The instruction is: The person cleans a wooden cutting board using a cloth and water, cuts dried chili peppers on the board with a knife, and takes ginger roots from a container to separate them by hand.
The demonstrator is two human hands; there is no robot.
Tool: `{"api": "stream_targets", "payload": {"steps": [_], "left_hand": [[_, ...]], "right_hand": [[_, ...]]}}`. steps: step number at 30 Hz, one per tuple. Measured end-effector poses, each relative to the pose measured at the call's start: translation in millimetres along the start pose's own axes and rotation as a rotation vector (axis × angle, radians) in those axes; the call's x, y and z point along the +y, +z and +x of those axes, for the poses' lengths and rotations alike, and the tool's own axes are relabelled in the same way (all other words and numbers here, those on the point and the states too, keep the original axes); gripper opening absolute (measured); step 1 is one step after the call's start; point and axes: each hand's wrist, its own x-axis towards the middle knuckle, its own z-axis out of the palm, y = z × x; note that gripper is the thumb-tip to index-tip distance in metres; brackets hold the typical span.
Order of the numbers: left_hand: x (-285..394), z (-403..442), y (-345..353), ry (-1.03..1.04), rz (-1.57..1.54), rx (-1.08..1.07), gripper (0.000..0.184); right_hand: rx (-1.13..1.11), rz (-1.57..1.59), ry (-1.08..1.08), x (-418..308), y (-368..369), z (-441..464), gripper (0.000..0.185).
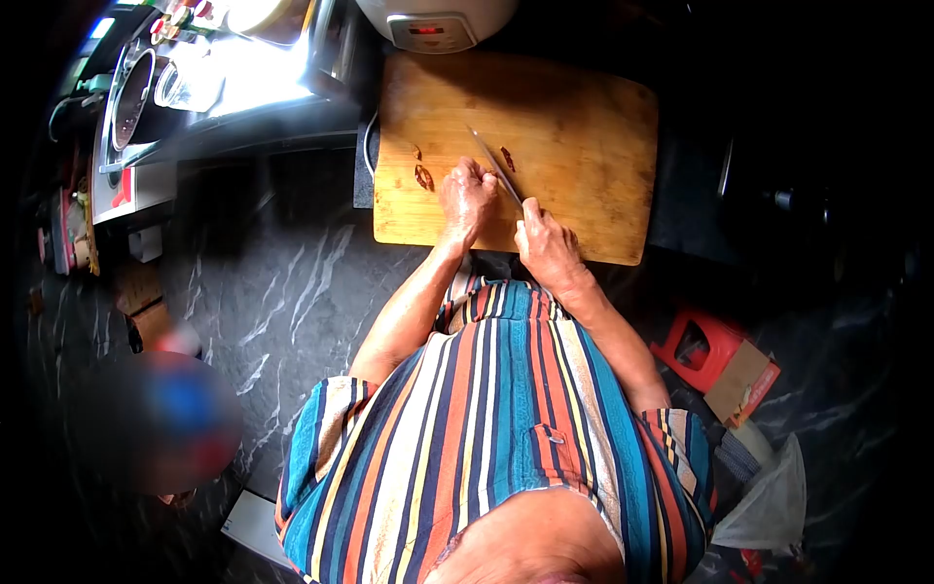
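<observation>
Wood-toned underfoot of the blade, a cutting board [574, 127] carries a knife [504, 178] whose handle is wrapped in a person's right hand [547, 243], fingers closed around it. The blade slants away from that grip, forward and to its left, passing right alongside the left hand [469, 198], whose fingers are bent inward; whether they pinch anything cannot be told. One dark red piece [507, 159] lies ahead of the right-hand grip, just across the blade from the left hand; a split red pod [424, 177] and a smaller scrap [417, 153] rest left of the left hand. Fingertips so near the edge look like the chief hazard: a skidding blade or a rolling piece could bring a cut. A broad sweep leftward might also scatter the loose bits.
</observation>
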Motion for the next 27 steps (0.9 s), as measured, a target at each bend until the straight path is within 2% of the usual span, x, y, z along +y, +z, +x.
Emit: {"api": "stream_targets", "payload": {"steps": [2,6,9,11,15,18,21,24,27], "left_hand": [[4,-1,-3,-0.004,0.022,0.020,0.016],[1,-2,-2,0.008,0.017,0.021,0.015],[-5,1,4,0.029,0.051,0.004,0.014],[-16,3,10,0.129,0.005,0.044,0.013],[-1,1,0,0.093,-0.007,-0.021,0.011],[1,-4,1,0.108,-0.007,-0.018,0.012],[-2,-10,2,0.133,0.144,0.080,0.011],[-2,-16,-3,0.195,-0.055,0.043,0.003],[-4,-21,-13,0.280,-0.223,0.092,0.005]], "right_hand": [[-0.005,-0.084,-0.018,-1,2,-2,0.019],[-0.017,-0.061,-0.024,3,4,-1,0.019],[-0.127,-0.103,0.033,-3,0,4,0.019],[-0.147,-0.179,0.016,-6,5,13,0.019],[-0.086,-0.075,-0.065,-13,7,45,0.015],[-0.061,-0.117,-0.069,-11,3,42,0.014],[-0.078,-0.030,-0.065,-3,-9,16,0.015],[-0.125,0.065,0.019,12,-19,-19,0.018],[-0.162,0.148,0.143,10,-27,-33,0.019]]}}
